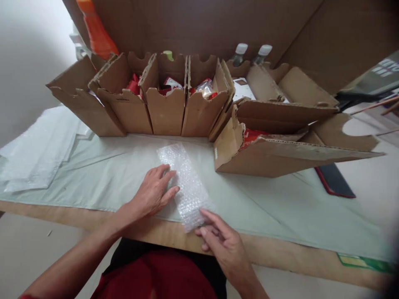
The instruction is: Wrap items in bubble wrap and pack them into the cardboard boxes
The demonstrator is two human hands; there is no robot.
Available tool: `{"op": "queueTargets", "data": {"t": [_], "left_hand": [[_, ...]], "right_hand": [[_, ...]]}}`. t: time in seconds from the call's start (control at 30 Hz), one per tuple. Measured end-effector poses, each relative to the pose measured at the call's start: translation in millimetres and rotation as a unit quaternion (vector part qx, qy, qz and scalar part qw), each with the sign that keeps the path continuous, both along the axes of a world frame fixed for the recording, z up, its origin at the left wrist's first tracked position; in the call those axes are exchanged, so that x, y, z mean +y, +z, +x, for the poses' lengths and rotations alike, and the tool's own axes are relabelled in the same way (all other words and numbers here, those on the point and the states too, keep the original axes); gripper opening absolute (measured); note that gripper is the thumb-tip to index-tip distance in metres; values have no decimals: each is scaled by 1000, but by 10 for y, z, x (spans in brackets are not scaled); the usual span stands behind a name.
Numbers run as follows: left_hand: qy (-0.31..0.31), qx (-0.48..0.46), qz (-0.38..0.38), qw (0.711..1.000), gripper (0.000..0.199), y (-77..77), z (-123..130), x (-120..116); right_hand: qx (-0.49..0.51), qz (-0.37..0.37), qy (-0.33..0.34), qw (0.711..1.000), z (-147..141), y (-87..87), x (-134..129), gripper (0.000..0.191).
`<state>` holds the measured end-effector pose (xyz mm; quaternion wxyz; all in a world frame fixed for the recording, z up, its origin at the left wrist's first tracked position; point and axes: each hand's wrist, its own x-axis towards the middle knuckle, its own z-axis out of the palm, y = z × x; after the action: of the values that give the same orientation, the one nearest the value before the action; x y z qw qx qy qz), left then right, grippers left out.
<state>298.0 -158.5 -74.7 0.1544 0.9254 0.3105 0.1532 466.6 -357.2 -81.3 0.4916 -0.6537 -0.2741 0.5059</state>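
Touching bubble wrap (190,182), carton print (216,153) illegible

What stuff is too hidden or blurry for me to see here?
In the head view:
Some of the clear bubble-wrap strip: covered by the bare left hand.
Whether the bare right hand pinches it: its fingers hide this.
Lower parts of two white-capped bottles: behind brown cardboard bins.
Top of the tapered orange object: cut off by the upper edge.
White markings, far right: too blurred.
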Motion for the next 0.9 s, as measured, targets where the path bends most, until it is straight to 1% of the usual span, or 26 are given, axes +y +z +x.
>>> {"op": "queueTargets", "data": {"t": [0.03,0.1,0.13,0.2,0.23,0.3,0.37,0.4,0.43,0.47,0.5,0.57,0.6,0.67,0.7,0.73,0.77,0.83,0.9], "left_hand": [[-27,13,3,1000,41,23,73,45],[-63,33,7,997,38,65,169,122],[-69,35,9,997,37,83,182,145],[-66,12,10,998,37,116,130,136],[-66,-10,3,998,37,132,68,99],[-90,-55,-31,994,41,168,-99,-43],[-131,-78,-78,985,54,196,-265,-246],[-148,-85,-94,981,63,199,-327,-355],[-156,-94,-101,978,68,190,-369,-458],[-151,-111,-97,977,65,167,-390,-549],[-132,-133,-89,978,56,133,-391,-623],[-57,-176,-73,980,36,45,-356,-708],[-12,-191,-71,979,32,1,-329,-720],[66,-201,-81,974,29,-63,-282,-700],[91,-202,-89,971,29,-81,-265,-677],[105,-204,-95,969,29,-92,-255,-653],[113,-205,-97,967,30,-99,-248,-630],[119,-201,-87,968,32,-110,-241,-598],[120,-188,-61,973,34,-130,-227,-581]], "right_hand": [[0,-3,23,1000,-34,-26,-50,49],[5,-8,55,998,-84,-38,-95,43],[10,-13,64,998,-101,-22,-97,42],[23,-23,70,997,-119,39,-84,43],[30,-24,69,997,-123,76,-76,45],[48,-22,70,996,-132,142,-64,49],[68,-16,69,995,-150,181,-52,47],[77,-13,68,995,-164,189,-43,44],[84,-8,65,994,-180,189,-31,40],[89,1,63,994,-197,184,-18,36],[93,14,62,994,-212,177,-4,32],[85,50,63,993,-228,166,16,30],[65,72,59,993,-223,167,19,32],[-17,120,40,992,-186,185,12,39],[-83,147,30,985,-154,201,8,41],[-161,179,29,970,-117,220,8,41],[-244,213,40,945,-77,237,17,41],[-398,268,88,873,-6,259,67,38],[-512,286,149,797,42,251,162,36]]}}
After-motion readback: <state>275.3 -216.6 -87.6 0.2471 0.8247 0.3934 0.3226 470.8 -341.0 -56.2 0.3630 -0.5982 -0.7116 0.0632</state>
